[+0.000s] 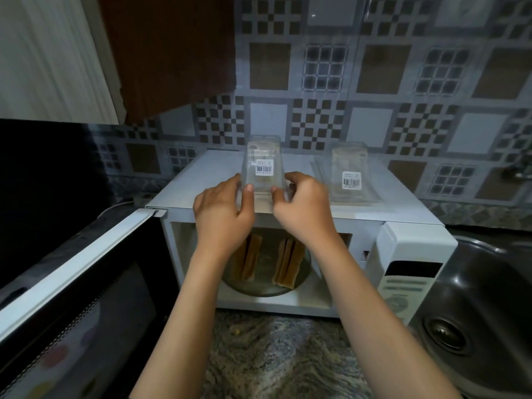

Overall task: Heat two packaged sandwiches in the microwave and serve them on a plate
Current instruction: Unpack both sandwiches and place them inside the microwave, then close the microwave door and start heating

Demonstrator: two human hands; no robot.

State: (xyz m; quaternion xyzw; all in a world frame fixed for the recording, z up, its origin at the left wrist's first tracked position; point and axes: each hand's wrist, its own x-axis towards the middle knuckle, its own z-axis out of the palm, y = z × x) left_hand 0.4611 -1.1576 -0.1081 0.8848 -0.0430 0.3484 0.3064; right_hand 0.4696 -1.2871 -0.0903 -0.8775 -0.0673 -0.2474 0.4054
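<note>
1. Two sandwiches lie inside the open microwave (288, 174) on its round glass turntable (267, 286): the left sandwich (250, 259) and the right sandwich (289, 262), side by side with a gap between, both tan-brown with layered cut edges facing the camera.
2. On the microwave's white top stands a clear plastic package (263, 171) bearing a white barcode label.
3. The left hand (221, 214) and right hand (302, 208) hold this package from either side, fingers (248, 194) curled narrowly against its walls.
4. A second clear package (349, 177) with a similar label sits well to the right on the same top, untouched.
5. The microwave door (77, 277) hangs open at the left, above the speckled stone worktop (273, 355).
</note>
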